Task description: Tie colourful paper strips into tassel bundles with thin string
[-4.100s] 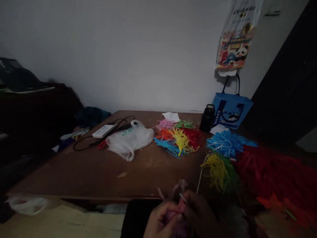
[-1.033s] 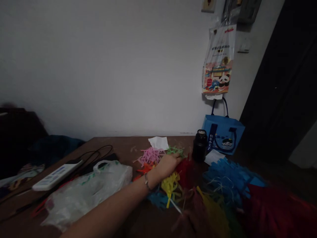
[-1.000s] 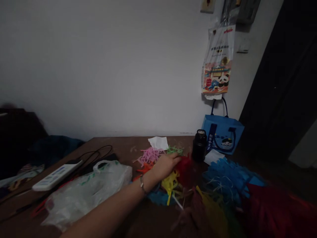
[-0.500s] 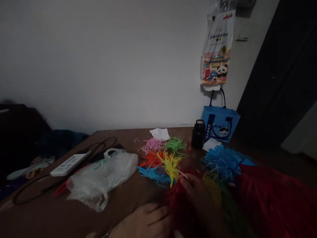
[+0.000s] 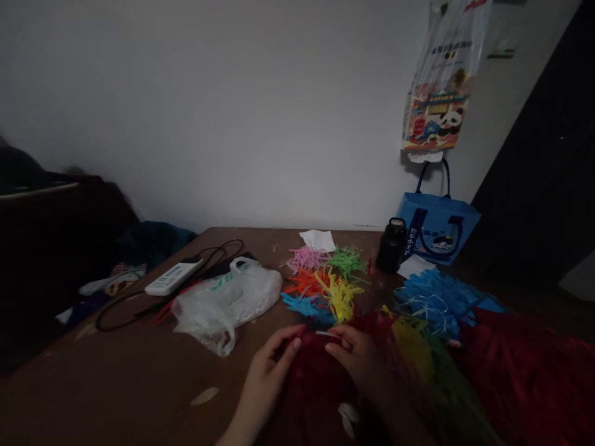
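Observation:
My left hand [image 5: 274, 362] is closed in a pinch on the edge of a dark red, thin material [image 5: 311, 387] at the front of the table. Close beside it, my right hand [image 5: 357, 356] pinches a short, thin white strip [image 5: 328, 334]; whether that is a string or a stick I cannot tell. Just beyond the fingers lie tufts of cut strips: yellow [image 5: 341, 297], blue [image 5: 307, 305], orange [image 5: 309, 282], green [image 5: 348, 263] and pink [image 5: 307, 259]. Dim light hides where the red material ends under my hands.
A crumpled white plastic bag [image 5: 232, 303] lies left, near a white power strip [image 5: 174, 277] with a black cable. To the right are a black bottle [image 5: 392, 246], a blue handbag [image 5: 437, 226], a large blue tuft [image 5: 432, 300] and a red heap [image 5: 525, 365]. A printed bag [image 5: 439, 93] hangs on the wall.
My left hand has risen from lying at the front edge and now pinches the red material beside my right hand. The view has shifted left, so the scene sits further right.

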A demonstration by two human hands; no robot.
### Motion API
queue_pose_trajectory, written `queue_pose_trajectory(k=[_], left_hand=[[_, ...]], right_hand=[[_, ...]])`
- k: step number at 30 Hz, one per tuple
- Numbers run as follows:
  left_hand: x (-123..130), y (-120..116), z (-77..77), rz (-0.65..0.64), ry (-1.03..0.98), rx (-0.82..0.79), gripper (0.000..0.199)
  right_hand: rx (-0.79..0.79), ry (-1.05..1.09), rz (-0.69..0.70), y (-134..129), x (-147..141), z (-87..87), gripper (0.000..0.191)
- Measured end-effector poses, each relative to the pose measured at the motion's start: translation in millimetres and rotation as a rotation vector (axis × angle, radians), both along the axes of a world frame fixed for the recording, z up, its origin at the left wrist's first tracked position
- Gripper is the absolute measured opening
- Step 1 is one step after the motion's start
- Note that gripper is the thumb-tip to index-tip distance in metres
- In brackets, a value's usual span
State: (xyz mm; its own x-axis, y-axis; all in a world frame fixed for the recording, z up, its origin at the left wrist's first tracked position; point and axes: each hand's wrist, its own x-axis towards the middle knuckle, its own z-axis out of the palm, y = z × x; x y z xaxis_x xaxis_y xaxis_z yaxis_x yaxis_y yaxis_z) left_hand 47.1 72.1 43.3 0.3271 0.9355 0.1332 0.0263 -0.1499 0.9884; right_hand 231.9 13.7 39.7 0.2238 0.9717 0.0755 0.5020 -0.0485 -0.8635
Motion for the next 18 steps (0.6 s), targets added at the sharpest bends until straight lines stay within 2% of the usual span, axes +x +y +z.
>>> queue_pose_trajectory(k=[3,7,9,11,14,18], left_hand=[[-20,2,-0.2,0.168,-0.144,-0.165,0.052],[-29,-17,6.2,0.19,-0.165,-0.242,0.052],[-24,-30,9.5,0.16,-0.215,-0.302,0.047],[-17,-43,10.4,0.095,-0.29,-0.399,0.038],[-6,-58,7.2,-0.04,-0.37,-0.511,0.031],[3,-69,0.7,-0.173,-0.444,-0.57,0.033]], right_hand=[[-0.047,-0.123,-0.079,3,14,-11.7,0.015],[-0.014,-0.215,-0.225,-3,19,-6.6,0.027],[0.084,-0.13,-0.207,-10,9,4.2,0.027],[0.151,0.049,-0.113,-20,-6,16.9,0.027],[0.107,0.251,0.048,-31,-27,32.5,0.029],[0.068,0.363,0.111,-33,-35,35.3,0.021]])
